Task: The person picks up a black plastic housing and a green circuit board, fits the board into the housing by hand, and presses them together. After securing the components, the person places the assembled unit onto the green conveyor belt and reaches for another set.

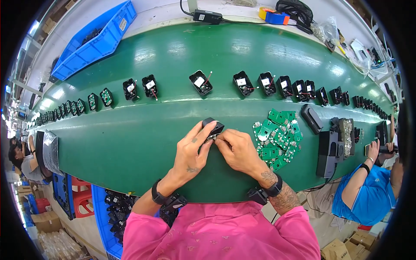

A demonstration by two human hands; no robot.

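Over the near part of the green table, my left hand (190,151) grips a small black plastic housing (213,126), its fingers wrapped around the sides. My right hand (237,149) is closed, thumb and fingertips pinched at the housing's near edge; whatever they pinch is too small to make out. A loose heap of green circuit boards (277,138) lies to the right of my right hand. Farther back, a row of open black housings (201,82) stretches across the table, several with a white block and a thin red wire inside.
At the left, other housings hold green boards (106,97). A blue crate (93,41) stands at the back left. A grey-black device (328,154) and a dark case (311,119) sit right of the boards. Below the table edge is a blue bin of black parts (117,212). People work at both sides.
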